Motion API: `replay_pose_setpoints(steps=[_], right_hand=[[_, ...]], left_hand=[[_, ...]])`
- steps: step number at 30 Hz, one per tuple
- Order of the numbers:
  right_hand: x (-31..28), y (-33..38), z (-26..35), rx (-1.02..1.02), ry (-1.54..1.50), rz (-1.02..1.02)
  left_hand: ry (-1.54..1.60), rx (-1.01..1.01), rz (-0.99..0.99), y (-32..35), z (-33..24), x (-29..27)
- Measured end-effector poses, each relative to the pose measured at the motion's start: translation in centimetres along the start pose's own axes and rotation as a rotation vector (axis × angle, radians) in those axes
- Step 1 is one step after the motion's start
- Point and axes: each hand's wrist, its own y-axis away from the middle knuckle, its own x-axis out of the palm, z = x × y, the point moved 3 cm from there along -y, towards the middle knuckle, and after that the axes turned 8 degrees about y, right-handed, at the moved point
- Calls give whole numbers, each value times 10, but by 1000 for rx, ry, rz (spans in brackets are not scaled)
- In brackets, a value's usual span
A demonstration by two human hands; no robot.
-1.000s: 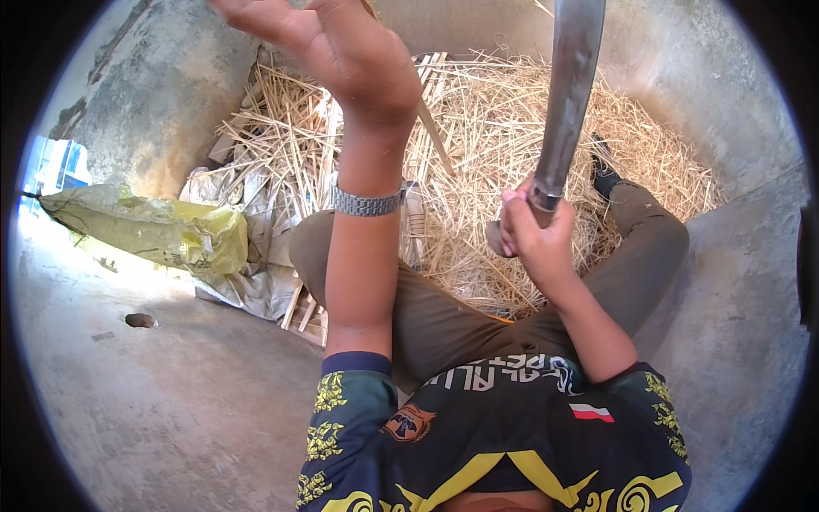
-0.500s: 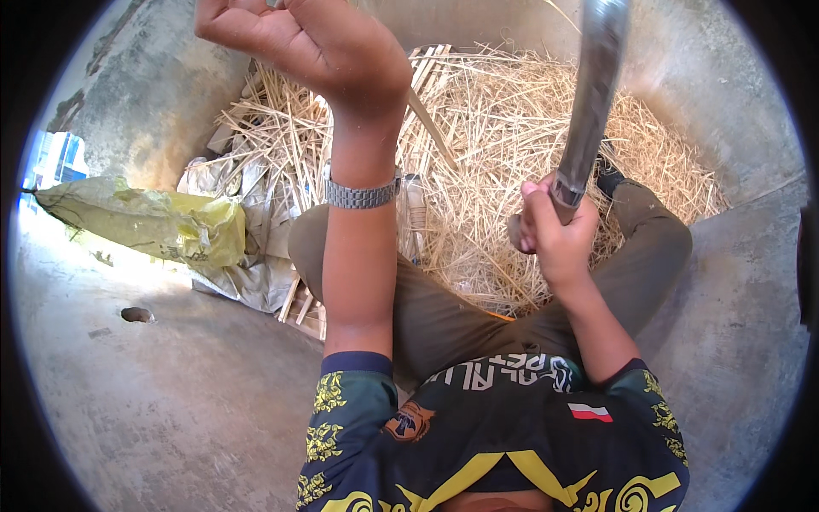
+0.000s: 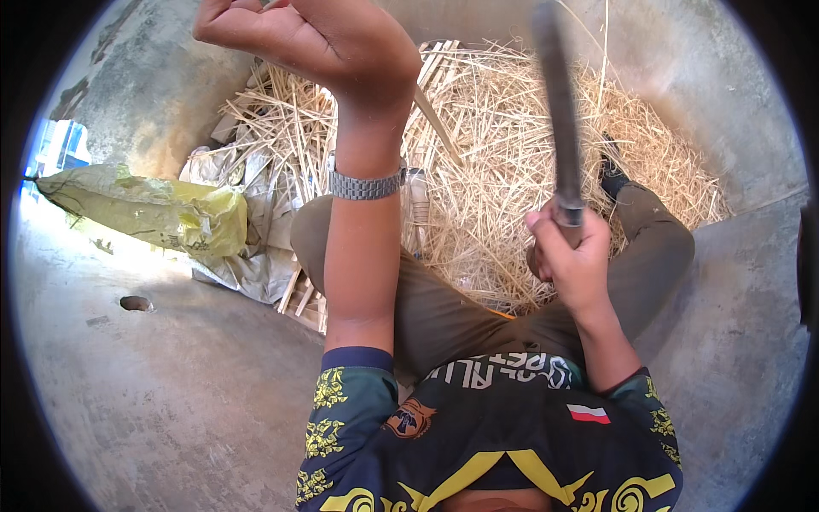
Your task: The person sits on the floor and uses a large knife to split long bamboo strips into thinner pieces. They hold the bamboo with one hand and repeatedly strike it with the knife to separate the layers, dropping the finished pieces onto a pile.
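Observation:
My right hand [image 3: 582, 256] is wrapped round the handle of a long machete [image 3: 563, 119]. Its dark blade points up and away, slightly blurred. My left hand [image 3: 299, 34] is raised at the upper left with its fingers curled in, partly cut off by the frame's top edge. Whatever those fingers hold is hidden. A flat bamboo strip [image 3: 438, 128] shows beside the left wrist, its upper end behind the hand. A metal-band watch [image 3: 367, 186] circles the left forearm. Below both hands lies a heap of pale bamboo shavings [image 3: 503, 171].
My bent legs [image 3: 648, 239] frame the shavings, with a dark shoe [image 3: 611, 171] at their right side. To the left hang a yellowish plastic sack [image 3: 145, 213] and crumpled white sheeting [image 3: 256, 273]. Grey concrete walls [image 3: 717, 85] curve round; the left side has a small hole [image 3: 135, 303].
The machete has swung leftward at its tip, while my right hand has shifted slightly right and nearer to me. My left hand has moved only a little to the right.

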Motion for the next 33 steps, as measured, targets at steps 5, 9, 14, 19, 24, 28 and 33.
replay_pose_setpoints(steps=[5,9,14,19,24,28,33], right_hand=[[28,-24,-42,-389,-477,-84],[26,-23,-121,40,348,60],[16,-18,-101,265,353,134],[10,-15,-33,-78,-38,-128],[23,-27,-26,-357,-385,-159],[11,-32,-153,32,514,114],[10,-24,-147,368,422,142]], left_hand=[[105,-135,-41,2,-10,11],[55,-35,18,5,-6,5],[-40,-113,37,-6,1,-10],[98,-290,-41,-11,6,-17],[-24,-71,40,-8,26,-25],[13,-118,10,-2,5,-2],[-25,-57,-10,0,11,-5]])
